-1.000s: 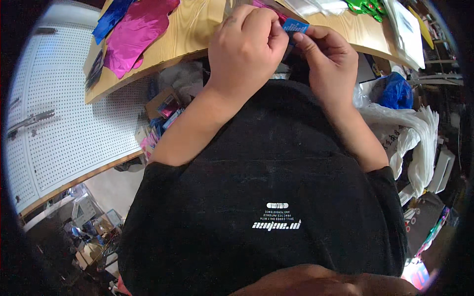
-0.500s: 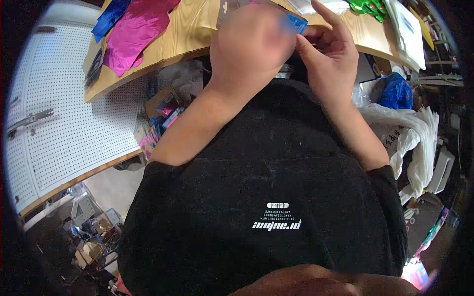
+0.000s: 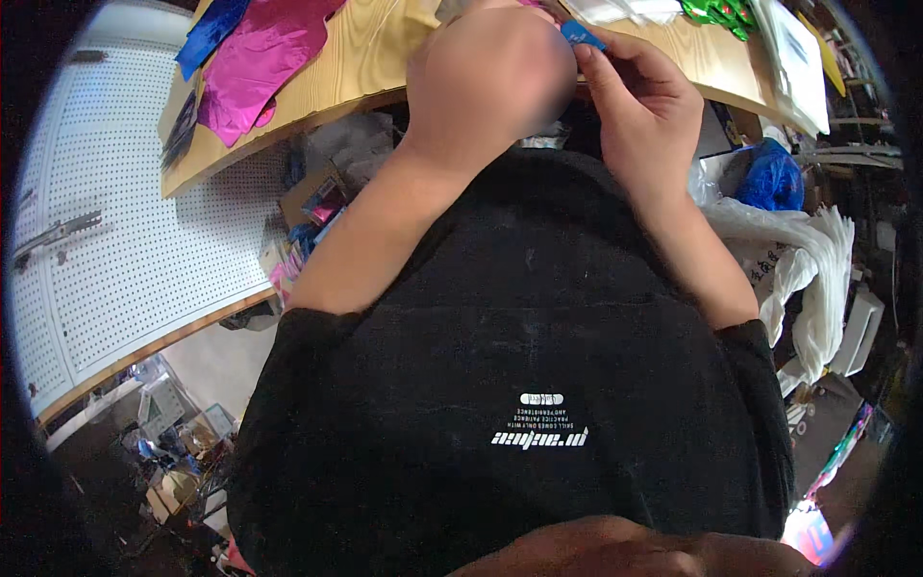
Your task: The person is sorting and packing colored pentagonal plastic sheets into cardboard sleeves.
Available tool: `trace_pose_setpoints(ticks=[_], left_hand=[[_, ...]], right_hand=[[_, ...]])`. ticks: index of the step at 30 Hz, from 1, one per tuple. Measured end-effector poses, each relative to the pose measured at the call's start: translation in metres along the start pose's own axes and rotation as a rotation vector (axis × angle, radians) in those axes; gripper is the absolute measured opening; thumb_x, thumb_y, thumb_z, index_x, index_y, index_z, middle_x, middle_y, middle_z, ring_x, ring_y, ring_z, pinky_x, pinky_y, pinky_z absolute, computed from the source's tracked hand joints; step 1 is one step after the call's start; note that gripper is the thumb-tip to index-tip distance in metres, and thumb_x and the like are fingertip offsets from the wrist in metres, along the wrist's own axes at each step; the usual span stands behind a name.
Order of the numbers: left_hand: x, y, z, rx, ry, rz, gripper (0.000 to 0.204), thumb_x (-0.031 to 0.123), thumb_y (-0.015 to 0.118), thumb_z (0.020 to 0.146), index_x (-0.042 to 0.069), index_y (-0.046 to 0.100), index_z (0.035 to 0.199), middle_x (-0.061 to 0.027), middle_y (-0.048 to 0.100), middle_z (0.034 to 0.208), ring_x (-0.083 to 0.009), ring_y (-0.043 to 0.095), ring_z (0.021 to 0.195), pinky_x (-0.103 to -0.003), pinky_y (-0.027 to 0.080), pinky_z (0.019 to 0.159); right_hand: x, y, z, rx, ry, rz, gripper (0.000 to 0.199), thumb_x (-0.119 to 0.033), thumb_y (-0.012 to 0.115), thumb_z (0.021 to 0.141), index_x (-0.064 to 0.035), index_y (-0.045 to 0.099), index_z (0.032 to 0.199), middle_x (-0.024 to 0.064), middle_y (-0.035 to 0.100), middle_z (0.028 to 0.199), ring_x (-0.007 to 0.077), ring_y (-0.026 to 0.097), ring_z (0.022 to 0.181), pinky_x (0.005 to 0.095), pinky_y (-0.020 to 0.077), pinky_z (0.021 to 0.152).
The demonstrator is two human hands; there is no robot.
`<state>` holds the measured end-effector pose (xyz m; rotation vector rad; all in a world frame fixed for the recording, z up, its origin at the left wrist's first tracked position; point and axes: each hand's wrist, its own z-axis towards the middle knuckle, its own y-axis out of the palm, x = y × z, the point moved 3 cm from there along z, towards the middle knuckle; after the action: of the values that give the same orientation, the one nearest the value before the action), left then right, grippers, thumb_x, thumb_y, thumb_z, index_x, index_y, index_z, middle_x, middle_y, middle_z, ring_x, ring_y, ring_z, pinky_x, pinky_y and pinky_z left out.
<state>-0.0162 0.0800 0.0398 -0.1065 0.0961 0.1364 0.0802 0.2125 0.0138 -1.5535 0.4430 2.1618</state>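
Note:
Over the table's near edge my right hand [image 3: 654, 115] is closed, its thumb and forefinger pinching a small blue card or packet [image 3: 583, 37]. My left hand [image 3: 486, 82] is right beside it, back toward me and touching or nearly touching the blue piece. A blur covers part of the left hand and its fingers are hidden, so what it holds does not show. Beyond the hands, a bit of something pink [image 3: 538, 5] peeks out at the top edge.
On the wooden table [image 3: 370, 48] lie a shiny magenta foil piece [image 3: 255, 67], a blue one [image 3: 212, 37], a green one [image 3: 719, 14] and clear plastic sleeves [image 3: 793, 62]. A white pegboard [image 3: 144, 221] stands left. White plastic bags [image 3: 817, 279] and a blue bundle [image 3: 772, 178] hang right.
The raised right forefinger has come down and closed with the thumb on the blue piece. That piece has tilted and sits slightly lower. My left hand has shifted slightly up and left.

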Motion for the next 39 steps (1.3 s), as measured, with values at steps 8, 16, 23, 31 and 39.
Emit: trace_pose_setpoints(ticks=[8,16,23,31,39], left_hand=[[0.025,-0.016,0.031,-0.461,-0.346,0.161,0.011,0.005,0.075,0.086,0.002,0.067,0.093,-0.0137,0.066,0.087,-0.0327,0.068,0.077,-0.039,0.056,0.069],[0.004,0.0,0.005,-0.063,-0.127,0.013,0.01,0.004,0.075,0.086,0.003,0.066,0.091,-0.0117,0.066,0.085,-0.0315,0.067,0.075,-0.039,0.055,0.065],[0.024,-0.015,0.035,-0.445,-0.274,0.251,0.01,0.004,0.076,0.085,0.003,0.066,0.089,-0.0116,0.066,0.084,-0.0311,0.068,0.077,-0.04,0.056,0.067],[0.01,-0.004,0.028,0.015,-0.124,0.012,0.01,0.004,0.076,0.085,0.003,0.067,0.089,-0.0122,0.066,0.085,-0.0321,0.068,0.077,-0.041,0.057,0.068],[0.001,0.001,-0.002,0.061,-0.124,-0.007,0.012,0.005,0.077,0.084,0.002,0.068,0.092,-0.0132,0.068,0.087,-0.033,0.069,0.08,-0.041,0.057,0.07]], right_hand=[[0.005,-0.005,0.004,0.048,-0.065,0.014,0.015,0.0,0.074,0.097,0.0053,0.073,0.111,0.0064,0.077,0.101,0.0084,0.071,0.089,0.0221,0.0582,0.078],[0.005,-0.003,0.009,0.038,-0.094,0.033,0.014,0.0,0.076,0.096,0.0057,0.073,0.108,0.007,0.077,0.099,0.0089,0.071,0.086,0.0228,0.0584,0.079],[0.007,-0.004,0.01,0.027,-0.077,0.037,0.014,0.0,0.076,0.095,0.0056,0.073,0.108,0.0072,0.077,0.098,0.0089,0.071,0.086,0.0227,0.0582,0.079],[0.006,0.0,0.01,0.039,-0.102,0.045,0.013,-0.001,0.077,0.095,0.0059,0.074,0.106,0.0062,0.077,0.097,0.0087,0.07,0.085,0.0226,0.0579,0.079],[0.003,0.001,0.008,0.012,-0.068,-0.024,0.013,-0.002,0.077,0.095,0.0057,0.074,0.105,0.0049,0.076,0.095,0.0077,0.069,0.083,0.022,0.0566,0.077]])
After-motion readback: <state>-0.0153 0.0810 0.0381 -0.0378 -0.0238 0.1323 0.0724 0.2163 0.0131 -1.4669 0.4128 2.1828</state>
